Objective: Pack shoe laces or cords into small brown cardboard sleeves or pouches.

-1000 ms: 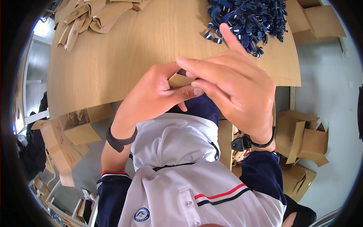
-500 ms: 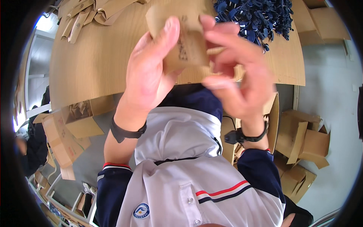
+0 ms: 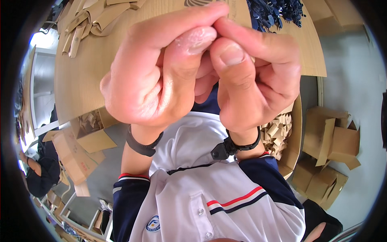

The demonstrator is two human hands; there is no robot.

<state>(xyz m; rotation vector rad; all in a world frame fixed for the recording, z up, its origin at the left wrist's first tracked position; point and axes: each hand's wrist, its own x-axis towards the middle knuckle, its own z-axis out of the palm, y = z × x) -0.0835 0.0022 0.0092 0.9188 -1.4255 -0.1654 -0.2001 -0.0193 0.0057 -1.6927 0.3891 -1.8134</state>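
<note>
My left hand and my right hand are raised close in front of me, fingers curled and thumbs bent. Their fingertips meet in a pinch. Behind the fingertips a brown kraft paper piece with a dark printed pattern reaches to the upper edge of the view. Both hands seem closed on its near edge, though the exact grip is hidden by the fingers. Whitish marks show on the left thumb. Each wrist wears a black band.
Flat brown paper pieces lie at the table's far left. A heap of dark blue straps lies at the far right. An open carton of small folded brown pieces stands below the table's right side. More cartons stand on the floor.
The hands have come closer together and nearer to me. The right hand, spread and blurred before, is now pinched against the left. The brown piece is mostly hidden behind the fingers.
</note>
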